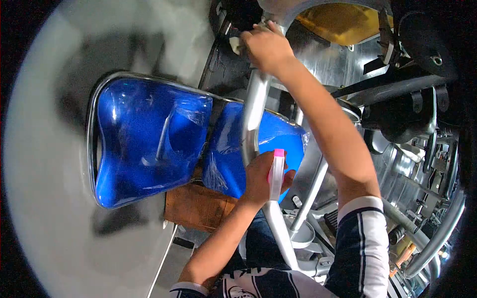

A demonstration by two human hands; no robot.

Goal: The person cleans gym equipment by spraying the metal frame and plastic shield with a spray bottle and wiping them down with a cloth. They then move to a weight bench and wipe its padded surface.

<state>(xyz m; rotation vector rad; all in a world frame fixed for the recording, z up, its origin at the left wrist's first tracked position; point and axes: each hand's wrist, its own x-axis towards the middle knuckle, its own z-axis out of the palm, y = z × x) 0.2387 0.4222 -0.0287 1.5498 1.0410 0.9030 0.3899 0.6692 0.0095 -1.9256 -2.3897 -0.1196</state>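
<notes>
My left hand (259, 180) is wrapped round a spray bottle with a whitish top (276, 181) and a pink nozzle tip; its lower part is hidden by the hand. Just beside it runs a bent silver metal tube (256, 102). Higher up, my right hand (268, 47) is closed on a crumpled pale cloth (235, 45), pressed against the upper end of that tube. Only the cloth's edges stick out from under the fingers. Behind the tube is a blue chair with a plastic-wrapped backrest (149, 134) and seat (226, 159).
A wooden box (194, 206) lies below the chair. A yellow round panel (343, 22) is at the top. Black and silver machine parts (407, 114) crowd the right side, with another curved silver tube (437, 243) lower down. The grey floor (54, 208) spreads along the left.
</notes>
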